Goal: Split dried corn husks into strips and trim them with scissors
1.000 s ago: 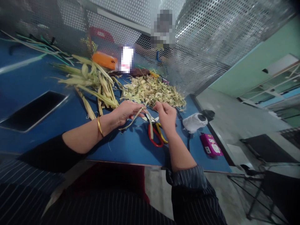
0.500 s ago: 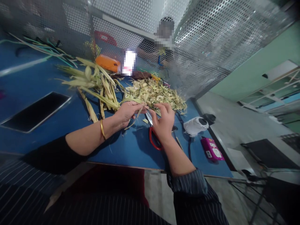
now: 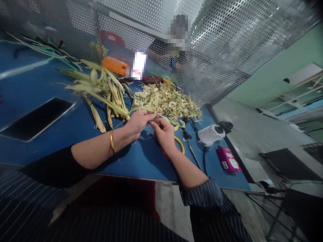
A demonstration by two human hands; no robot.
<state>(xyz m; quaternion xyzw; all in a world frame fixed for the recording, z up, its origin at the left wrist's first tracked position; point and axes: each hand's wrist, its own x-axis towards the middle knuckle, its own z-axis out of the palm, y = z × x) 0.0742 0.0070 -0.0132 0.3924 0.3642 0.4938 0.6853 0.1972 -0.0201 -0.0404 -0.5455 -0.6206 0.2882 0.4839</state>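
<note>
Over the middle of the blue table [image 3: 148, 161], my left hand [image 3: 138, 123] is closed on a pale green corn husk strip [image 3: 143, 108]. Close against its fingertips, my right hand [image 3: 164, 134] is pinched on the same husk; a thin strand may run between the fingers, but it is too small to make out. Beneath my right hand lies a pair of scissors [image 3: 180, 144], its yellow and red handle partly hidden by my wrist. A heap of shredded husk [image 3: 174, 101] lies just beyond both hands. Whole dried husks [image 3: 111, 90] lie to the left of the heap.
A white thread cone [image 3: 210, 135] and a magenta packet [image 3: 228, 159] stand on the right. A dark flat rectangle [image 3: 37, 118] lies at left. Behind are an orange pouch [image 3: 114, 66], a lit screen [image 3: 139, 65] and a perforated metal partition [image 3: 214, 57], with a person beyond it.
My right hand has shifted left and turned inward, its fingers now closed near my left fingertips. More of the scissors' yellow handle shows. My left hand has barely moved.
</note>
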